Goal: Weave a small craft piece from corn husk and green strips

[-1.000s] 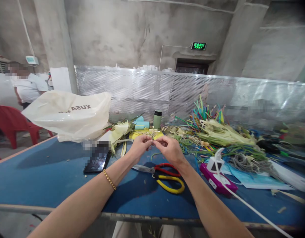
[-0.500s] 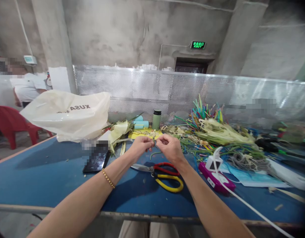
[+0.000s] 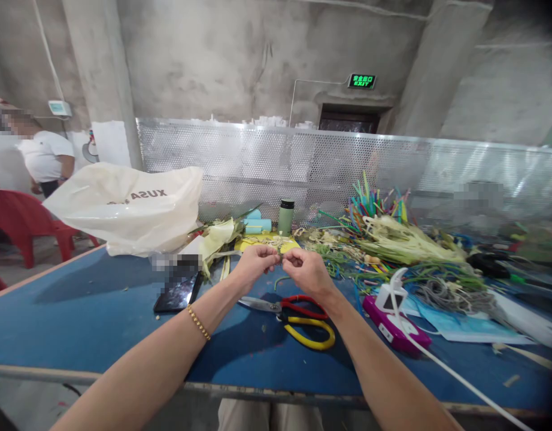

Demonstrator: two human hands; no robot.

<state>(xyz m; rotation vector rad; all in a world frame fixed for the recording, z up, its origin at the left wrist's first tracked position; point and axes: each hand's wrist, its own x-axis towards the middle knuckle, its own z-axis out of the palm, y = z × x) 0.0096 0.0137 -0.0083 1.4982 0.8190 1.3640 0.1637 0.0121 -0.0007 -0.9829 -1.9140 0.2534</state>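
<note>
Over the blue table (image 3: 100, 311), my left hand (image 3: 257, 266) and my right hand (image 3: 306, 269) meet almost fingertip to fingertip. Both are closed in a pinch, and whatever sits between the fingers is too small to make out. Below them lie scissors (image 3: 298, 320) with one red and one yellow handle, blades toward the left. Just beyond my hands is a yellow sheet (image 3: 246, 242) with pale plant bits on it. A curved green stem (image 3: 282, 280) rests on the table under my fingers.
Left of my hands are a black tablet (image 3: 179, 293), pale husks (image 3: 217, 239) and a big white bag (image 3: 127, 209). A green bottle (image 3: 285, 216) stands behind. On the right are a husk pile (image 3: 406, 239), grey cord (image 3: 451, 296) and a purple power strip (image 3: 395, 329) with a white cable.
My fingertips were touching a second ago and now have a small gap between them. The scissors stay put. At the far left, a person in a white shirt has turned slightly.
</note>
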